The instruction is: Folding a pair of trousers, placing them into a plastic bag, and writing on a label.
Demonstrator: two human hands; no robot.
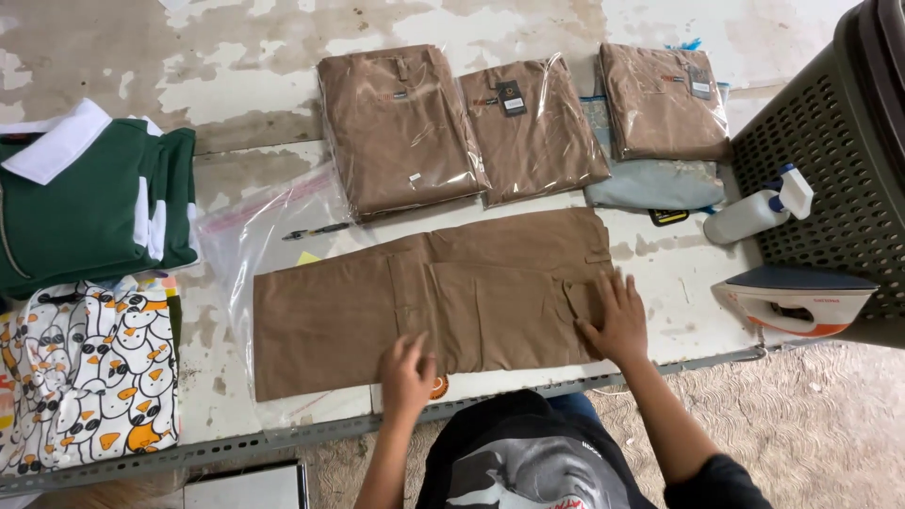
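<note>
Three clear plastic bags hold folded brown garments along the far side of the surface [236, 179]: a large one [396, 127], a middle one [533, 127] with a dark tag, and a third [665, 99] resting on a pale blue folded cloth [660, 186]. An empty clear bag [259, 231] lies flat under the near work, with a pen [316, 231] on it. At the right edge stands a dark perforated basket [830, 170]; its inside cannot be seen.

The green shirt with a white collar [90, 207] and the cartoon-print cloth [90, 372] below it are cut off at the left edge. A spray bottle [754, 212] and an iron [801, 300] sit near the basket.

The brown trousers [434, 297] lie folded lengthwise near the front edge, partly over the empty bag, with a flap pocket showing at the right end. The left hand [407, 372] rests flat on the lower edge, fingers spread, gripping nothing. The right hand [617, 316] presses flat on the pocket end, fingers open too.
</note>
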